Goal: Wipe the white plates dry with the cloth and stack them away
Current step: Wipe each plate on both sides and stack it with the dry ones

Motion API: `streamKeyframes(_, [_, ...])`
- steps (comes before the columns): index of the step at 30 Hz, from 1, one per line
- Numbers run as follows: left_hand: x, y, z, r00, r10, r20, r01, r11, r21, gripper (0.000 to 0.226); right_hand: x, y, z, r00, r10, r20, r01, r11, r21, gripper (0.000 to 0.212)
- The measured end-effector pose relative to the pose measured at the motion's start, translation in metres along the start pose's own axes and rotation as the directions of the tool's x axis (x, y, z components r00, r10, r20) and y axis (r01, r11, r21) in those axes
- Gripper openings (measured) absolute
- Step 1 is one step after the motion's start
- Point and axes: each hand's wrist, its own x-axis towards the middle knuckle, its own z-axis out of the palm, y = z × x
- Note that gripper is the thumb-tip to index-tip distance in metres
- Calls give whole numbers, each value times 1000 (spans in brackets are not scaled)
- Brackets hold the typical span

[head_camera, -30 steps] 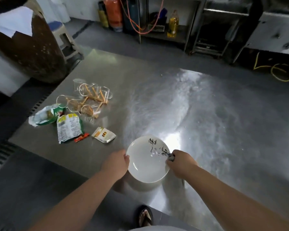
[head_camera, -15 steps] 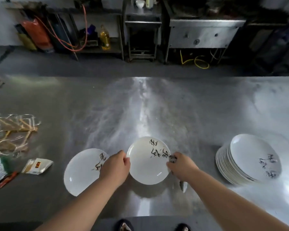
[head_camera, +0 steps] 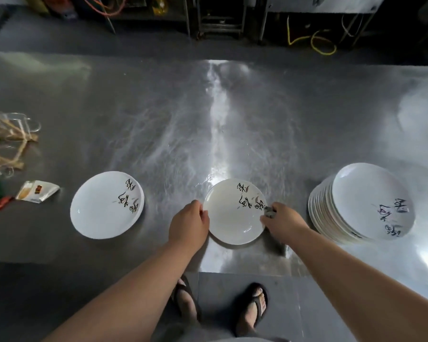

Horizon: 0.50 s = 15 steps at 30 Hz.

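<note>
Left hand (head_camera: 189, 224) on plate (head_camera: 230, 218) rim, right hand (head_camera: 282, 223) with cloth (head_camera: 269, 211) opposite

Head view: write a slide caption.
Left hand and right hand, with cloth, grip the middle plate between a lone plate and a stack.

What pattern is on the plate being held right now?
The plate is white with dark brush-script marks and small brownish strokes toward its right side; head view.
</note>
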Motion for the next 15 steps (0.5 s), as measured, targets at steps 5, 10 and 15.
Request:
streamKeyframes(5, [-2, -7, 8, 993, 96, -73, -94, 995, 33, 23, -3, 3, -6, 1000, -3, 11, 3, 1000, 20, 21])
streamKeyframes(10, [-5, -24, 20, 991, 133, -9, -129, 979, 158, 73, -17, -6, -22, 987, -4, -163, 24, 993, 119, 36])
streamKeyframes(15, [-5, -35, 38, 967, 203, 152, -240, 926, 290, 91, -20, -35, -8, 972, -179, -151, 196, 975, 107, 40])
